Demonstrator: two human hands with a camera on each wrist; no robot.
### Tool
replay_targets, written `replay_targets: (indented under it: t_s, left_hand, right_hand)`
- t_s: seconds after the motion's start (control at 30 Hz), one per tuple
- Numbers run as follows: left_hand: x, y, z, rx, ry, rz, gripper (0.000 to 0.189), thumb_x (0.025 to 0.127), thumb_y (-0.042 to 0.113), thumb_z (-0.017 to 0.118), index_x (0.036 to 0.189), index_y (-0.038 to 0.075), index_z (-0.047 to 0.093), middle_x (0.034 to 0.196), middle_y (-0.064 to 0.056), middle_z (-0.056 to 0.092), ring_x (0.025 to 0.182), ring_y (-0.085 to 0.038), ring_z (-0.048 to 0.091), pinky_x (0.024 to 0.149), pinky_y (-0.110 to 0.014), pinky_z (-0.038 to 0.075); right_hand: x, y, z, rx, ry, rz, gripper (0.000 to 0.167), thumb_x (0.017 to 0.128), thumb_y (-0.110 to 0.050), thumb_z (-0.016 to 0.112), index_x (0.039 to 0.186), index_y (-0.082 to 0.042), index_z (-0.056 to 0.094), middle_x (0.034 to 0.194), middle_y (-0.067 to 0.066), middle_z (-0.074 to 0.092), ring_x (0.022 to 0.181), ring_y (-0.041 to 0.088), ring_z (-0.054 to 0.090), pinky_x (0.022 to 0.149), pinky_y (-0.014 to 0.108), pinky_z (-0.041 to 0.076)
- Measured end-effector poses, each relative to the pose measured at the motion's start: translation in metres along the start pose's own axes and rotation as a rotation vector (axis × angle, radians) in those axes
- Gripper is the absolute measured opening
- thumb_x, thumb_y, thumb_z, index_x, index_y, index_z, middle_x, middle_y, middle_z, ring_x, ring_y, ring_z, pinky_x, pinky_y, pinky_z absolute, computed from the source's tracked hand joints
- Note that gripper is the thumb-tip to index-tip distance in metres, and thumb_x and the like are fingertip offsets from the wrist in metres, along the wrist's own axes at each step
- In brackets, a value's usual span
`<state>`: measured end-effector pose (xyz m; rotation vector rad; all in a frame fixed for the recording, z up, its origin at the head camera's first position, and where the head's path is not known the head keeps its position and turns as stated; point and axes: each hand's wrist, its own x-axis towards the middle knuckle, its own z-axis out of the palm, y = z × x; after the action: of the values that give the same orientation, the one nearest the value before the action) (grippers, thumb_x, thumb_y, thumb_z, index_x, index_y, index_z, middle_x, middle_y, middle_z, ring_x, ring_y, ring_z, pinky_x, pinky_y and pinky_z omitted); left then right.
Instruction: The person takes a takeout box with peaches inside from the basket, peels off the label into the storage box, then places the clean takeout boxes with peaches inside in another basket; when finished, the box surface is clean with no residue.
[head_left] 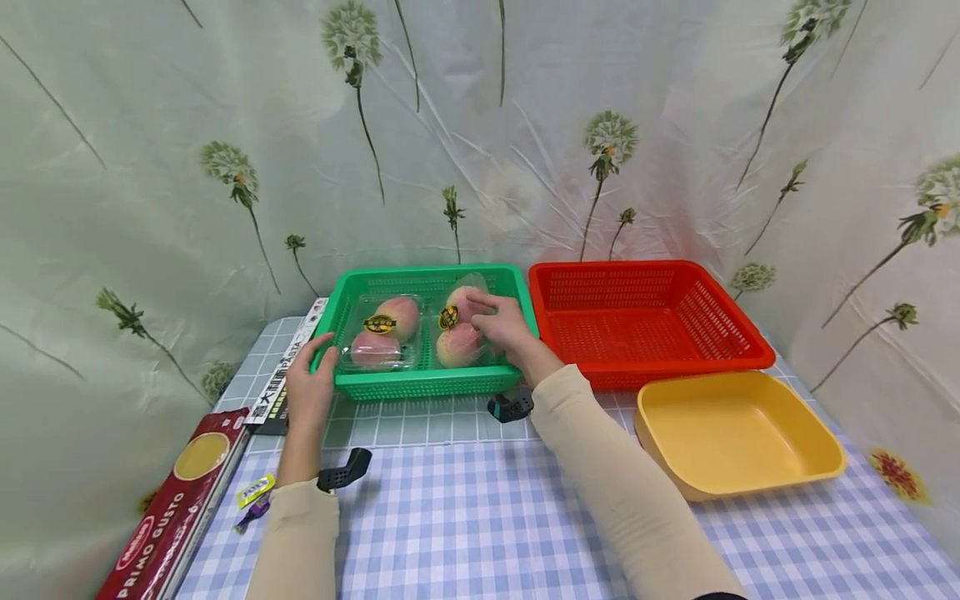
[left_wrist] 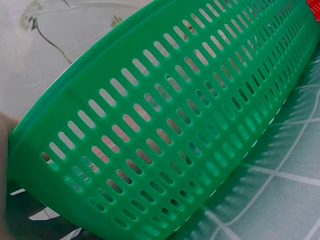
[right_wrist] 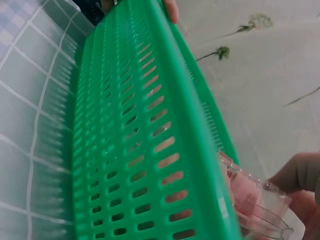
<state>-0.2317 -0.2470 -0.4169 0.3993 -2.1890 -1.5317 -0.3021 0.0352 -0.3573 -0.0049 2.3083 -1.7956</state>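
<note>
A green plastic basket (head_left: 431, 384) with slotted walls stands toward the back of the table. In it are two clear plastic packs of pink peaches with black-and-gold labels: a left pack (head_left: 397, 319) and a right pack (head_left: 459, 343). My left hand (head_left: 309, 387) grips the basket's left front corner, thumb and fingers spread around the rim; in the left wrist view some fingers show beneath it. Over the basket's right side, my right hand (head_left: 506, 323) holds the right pack by its edge. The right wrist view shows that pack's clear plastic (right_wrist: 257, 200) between basket rim and fingers.
A red basket (head_left: 652, 367) adjoins the green one on the right, with a yellow tub (head_left: 738, 433) in front of it. At left lie a red pasta package (head_left: 180, 500), a black-and-white package (head_left: 281, 379) and small wrapped sweets (head_left: 256, 491). A patterned curtain hangs behind.
</note>
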Motion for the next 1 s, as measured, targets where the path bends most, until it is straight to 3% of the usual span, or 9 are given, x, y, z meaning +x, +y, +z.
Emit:
replay_targets:
  t_s: [0.17,0.27,0.43,0.53,0.7,0.8,0.9,1.0]
  left_hand:
    - [0.0,0.002,0.002,0.0,0.024,0.011,0.037,0.101,0.024,0.053,0.135,0.012,0.062,0.149,-0.012,0.052,0.139,-0.031,0.044,0.113,-0.052,0.034]
    - [-0.001,0.002,0.002,0.003,0.031,0.011,0.037,0.102,0.023,0.052,0.135,0.012,0.062,0.148,-0.013,0.053,0.138,-0.031,0.044,0.113,-0.052,0.035]
    - [-0.001,0.001,0.005,0.016,0.058,0.015,0.035,0.102,0.021,0.052,0.133,0.011,0.064,0.147,-0.013,0.054,0.138,-0.032,0.046,0.112,-0.052,0.036]
    - [-0.002,0.0,0.005,0.014,0.074,0.02,0.034,0.101,0.02,0.052,0.131,0.01,0.065,0.146,-0.013,0.056,0.138,-0.032,0.047,0.111,-0.052,0.037]
    - [-0.002,0.001,0.005,0.023,0.077,0.01,0.034,0.102,0.021,0.052,0.132,0.011,0.065,0.146,-0.013,0.056,0.138,-0.031,0.047,0.111,-0.051,0.037]
    - [-0.003,0.003,0.005,0.035,0.078,0.002,0.035,0.102,0.022,0.051,0.132,0.012,0.064,0.146,-0.012,0.056,0.137,-0.031,0.047,0.11,-0.051,0.037]
    - [-0.002,0.003,0.005,0.043,0.089,0.005,0.034,0.101,0.02,0.051,0.131,0.011,0.065,0.144,-0.013,0.057,0.134,-0.03,0.049,0.107,-0.05,0.039]
    - [-0.002,0.003,0.006,0.082,0.117,0.041,0.034,0.1,0.018,0.051,0.13,0.009,0.065,0.14,-0.016,0.059,0.128,-0.033,0.053,0.101,-0.05,0.04]
  right_hand:
    - [-0.008,-0.009,-0.005,-0.017,0.052,-0.109,0.057,0.091,-0.001,0.047,0.143,-0.024,0.057,0.14,0.005,0.062,0.057,0.009,0.038,0.05,0.021,0.031]
    - [-0.014,-0.014,-0.012,-0.015,0.087,-0.134,0.059,0.09,-0.001,0.046,0.142,-0.027,0.058,0.142,0.006,0.06,0.061,0.01,0.043,0.05,0.022,0.028]
    - [-0.023,-0.018,-0.026,0.062,0.122,-0.156,0.061,0.088,-0.002,0.045,0.139,-0.03,0.06,0.151,0.003,0.05,0.047,0.01,0.026,0.046,0.022,0.023]
    - [-0.029,-0.018,-0.032,0.112,0.128,-0.19,0.061,0.086,0.0,0.045,0.139,-0.027,0.061,0.155,0.001,0.045,0.051,0.011,0.024,0.048,0.022,0.023]
    - [-0.043,-0.017,-0.042,0.205,0.126,-0.207,0.058,0.089,-0.001,0.044,0.139,-0.025,0.061,0.156,-0.002,0.044,0.093,0.017,0.043,0.063,0.024,0.031]
    - [-0.053,-0.015,-0.047,0.284,0.106,-0.182,0.054,0.092,-0.004,0.044,0.138,-0.027,0.062,0.155,-0.006,0.044,0.124,0.02,0.042,0.08,0.026,0.041]
    - [-0.063,-0.011,-0.053,0.363,0.079,-0.165,0.053,0.093,-0.004,0.045,0.138,-0.026,0.062,0.154,-0.007,0.046,0.14,0.021,0.037,0.095,0.031,0.046]
    - [-0.074,-0.005,-0.06,0.426,0.033,-0.166,0.054,0.093,-0.002,0.042,0.14,-0.021,0.059,0.155,-0.005,0.044,0.141,0.022,0.037,0.097,0.03,0.049]
